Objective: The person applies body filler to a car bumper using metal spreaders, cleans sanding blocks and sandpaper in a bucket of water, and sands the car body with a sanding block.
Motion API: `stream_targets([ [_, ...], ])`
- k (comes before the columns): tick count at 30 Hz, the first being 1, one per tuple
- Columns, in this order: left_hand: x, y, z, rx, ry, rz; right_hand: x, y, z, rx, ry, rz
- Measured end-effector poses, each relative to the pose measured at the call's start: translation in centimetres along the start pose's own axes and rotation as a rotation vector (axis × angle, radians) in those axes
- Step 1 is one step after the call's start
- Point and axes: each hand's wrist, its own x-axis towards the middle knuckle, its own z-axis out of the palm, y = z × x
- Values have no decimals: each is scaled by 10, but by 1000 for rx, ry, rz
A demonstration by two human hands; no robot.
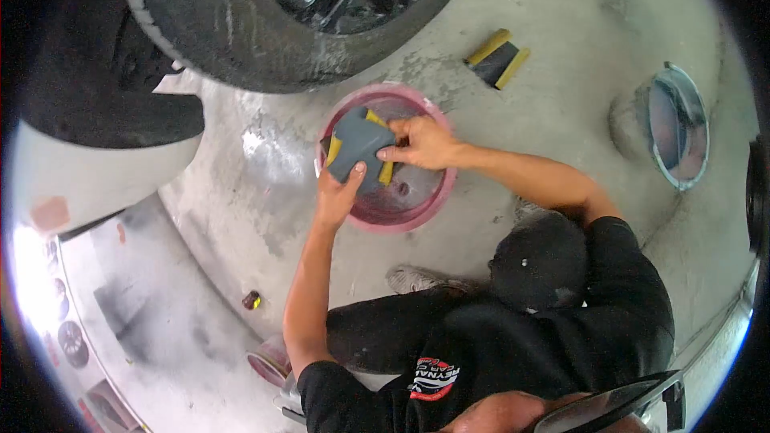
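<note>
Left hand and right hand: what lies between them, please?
The grey-and-yellow pad lies between the left hand and the right hand, in the head view.

1 head-worn camera looks down over 2 hands.

Under the grey pad, the fingers of your left hand are hidden, along with part of the bottom of the pink basin. The far edge cuts off the wheel. Your leg covers part of your shoe, and the dark-and-yellow item on your left is too small to tell
</note>
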Motion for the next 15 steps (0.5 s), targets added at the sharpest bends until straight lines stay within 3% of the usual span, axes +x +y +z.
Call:
stream_targets([
  [1, 3, 4, 3, 145, 2, 13, -4, 0, -1, -103, 48, -21],
  [6, 5, 13, -6, 43, 72, -11, -10, -4, 4, -102, 130, -40],
  [8, -1, 14, -15, 24, 49, -40, -5, -7, 3, 372, 114, 183],
  [9, -4, 14, -18, -47, 58, -26, -5, -9, -1, 366, 54, 251],
  [11, -8, 8, -21, -96, 81, -57, 1, 7, 16, 156, 350, -157],
  [12, -7, -3, -27, -75, 81, -85, -3, 12, 13, 201, 258, -102],
  [13, -7, -1, -23, -86, 64, -112, 9, 34, 27, 174, 402, -129],
  [14, -11, 17, -9, -210, 55, -109, -4, 4, 12, 111, 407, -5],
  [15, -7, -5, -5, -103, 190, -9, -13, -10, 0, 89, 502, -121],
])
